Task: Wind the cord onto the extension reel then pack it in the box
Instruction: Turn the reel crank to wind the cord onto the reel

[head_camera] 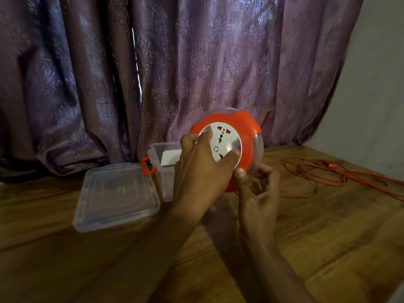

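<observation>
left hand [203, 165]: spread over the white socket face of the reel [227, 147]; index tip near the top of the disc, thumb pressed on its lower right edge, fingers apart and gripping the face
right hand [258, 184]: under the reel's lower right; thumb up against the orange rim, other fingers loosely curled and cupped below the clear housing, contact there hard to tell
reel: held off the floor, centre right of frame, tilted so the socket face points up-left; orange ring around a white disc, clear drum behind
cord [323, 171]: orange, lying in a loose tangle at right of frame, well apart from the box; one strand rises behind the reel
box [166, 171]: clear plastic, open, left of the hands, partly hidden by the left hand; orange latch [147, 166] on its left side
lid [115, 195]: clear, flat on the floor, just left of the box
surface: wooden floor [109, 259]
room: purple patterned curtain [153, 62] across the back, plain wall [376, 95] at right
</observation>
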`<state>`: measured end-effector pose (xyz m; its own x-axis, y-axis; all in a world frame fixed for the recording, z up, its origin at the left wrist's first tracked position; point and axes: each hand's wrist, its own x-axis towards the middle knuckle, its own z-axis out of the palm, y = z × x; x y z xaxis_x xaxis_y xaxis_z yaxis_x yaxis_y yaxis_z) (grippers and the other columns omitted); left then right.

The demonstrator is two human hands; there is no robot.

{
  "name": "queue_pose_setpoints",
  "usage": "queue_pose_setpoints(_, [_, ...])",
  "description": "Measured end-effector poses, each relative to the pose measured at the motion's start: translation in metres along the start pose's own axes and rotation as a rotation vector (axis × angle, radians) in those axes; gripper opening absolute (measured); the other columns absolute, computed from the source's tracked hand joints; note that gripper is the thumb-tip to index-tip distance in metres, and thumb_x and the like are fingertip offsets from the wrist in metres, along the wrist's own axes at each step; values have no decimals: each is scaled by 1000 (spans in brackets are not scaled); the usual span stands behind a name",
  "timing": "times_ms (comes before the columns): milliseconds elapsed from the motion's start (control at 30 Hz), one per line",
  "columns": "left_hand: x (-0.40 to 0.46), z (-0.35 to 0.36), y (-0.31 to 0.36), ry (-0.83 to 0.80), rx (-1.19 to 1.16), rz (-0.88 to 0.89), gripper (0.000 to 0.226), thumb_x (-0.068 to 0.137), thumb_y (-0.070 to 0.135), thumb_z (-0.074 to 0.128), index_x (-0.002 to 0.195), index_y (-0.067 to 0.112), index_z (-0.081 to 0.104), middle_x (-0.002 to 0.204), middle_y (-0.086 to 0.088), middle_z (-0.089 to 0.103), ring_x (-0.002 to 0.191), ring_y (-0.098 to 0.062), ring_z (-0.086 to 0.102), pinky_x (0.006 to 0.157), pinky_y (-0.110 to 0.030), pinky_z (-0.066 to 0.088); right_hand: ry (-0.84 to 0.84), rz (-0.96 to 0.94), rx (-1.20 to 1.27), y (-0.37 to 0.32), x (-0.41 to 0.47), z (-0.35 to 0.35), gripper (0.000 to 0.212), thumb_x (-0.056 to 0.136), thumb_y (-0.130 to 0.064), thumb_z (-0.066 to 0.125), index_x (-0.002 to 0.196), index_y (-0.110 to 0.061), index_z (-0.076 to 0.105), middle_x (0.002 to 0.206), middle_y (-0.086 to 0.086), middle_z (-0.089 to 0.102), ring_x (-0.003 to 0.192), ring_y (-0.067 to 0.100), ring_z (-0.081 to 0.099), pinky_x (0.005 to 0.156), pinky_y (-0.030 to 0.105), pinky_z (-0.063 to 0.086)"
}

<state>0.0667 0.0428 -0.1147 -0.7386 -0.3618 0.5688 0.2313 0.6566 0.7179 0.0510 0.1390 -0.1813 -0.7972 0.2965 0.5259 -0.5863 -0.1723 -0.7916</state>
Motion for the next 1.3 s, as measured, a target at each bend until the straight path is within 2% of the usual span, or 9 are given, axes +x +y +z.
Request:
queue_pose_setpoints(367, [-3,-1,-7,87,21,15,52,81,52,63,125,29,50,137,6,36,113,-22,54,86,-31,44,-51,-84,-52,2,-3,2,28,82,-41,72,106,-35,59,106,5,70,99,34,68,84,60,56])
queue_pose_setpoints(500, [-4,-9,-5,-13,263,272,52,75,28,67,122,34,44,143,-1,25,105,-35,58,79,-41,49,-41,-64,-32,4,-2,1,31,81,-40,73,107,-30,60,102,-4,71,94,19,70,84,53,59])
queue_pose_setpoints(633, [-3,-15,-3,-66,448,514,51,73,29,31,117,33,57,143,-7,34,117,-30,48,91,-41,38,-17,27,34,6,4,-2,28,83,-34,70,107,-23,60,103,-1,69,93,13,67,88,63,56])
queue_pose_setpoints(733, [1,-17,-7,-93,441,616,50,73,21,41,117,32,61,144,-8,39,123,-28,42,95,-42,33,6,76,83,9,8,-3,23,83,-33,69,103,-25,60,101,-1,69,95,17,66,92,65,51])
queue_pose_setpoints(833, [4,-17,-7,-14,279,519,57,70,5,57,121,30,55,140,-1,39,117,-25,52,91,-43,45,29,95,87,9,11,-7,22,86,-33,72,103,-26,60,108,3,68,101,20,66,96,66,51])
queue_pose_setpoints(933, [6,-19,-2,94,81,334,34,81,19,60,113,30,53,118,7,52,90,-15,61,70,-31,51,55,104,73,7,12,-9,35,80,-47,74,106,-28,59,114,3,69,109,22,68,97,62,54])
queue_pose_setpoints(1000, [5,-16,-2,59,55,265,29,84,31,61,112,32,54,112,9,57,83,-15,62,72,-31,49,59,82,60,6,10,-9,44,80,-48,76,111,-23,58,116,4,69,109,23,69,96,61,55])
queue_pose_setpoints(1133, [-6,-7,1,45,5,200,42,83,42,62,123,41,48,115,10,46,83,-16,63,87,-40,49,-1,-40,-14,2,1,-4,44,82,-47,70,116,-22,56,118,5,67,110,26,67,93,53,57])
queue_pose_setpoints(1300, [-6,2,0,110,-38,30,54,79,51,61,129,39,47,113,11,32,92,-15,55,79,-27,41,-57,-160,-57,0,-5,0,25,87,-30,71,107,-33,56,102,-17,67,97,18,69,77,30,59])
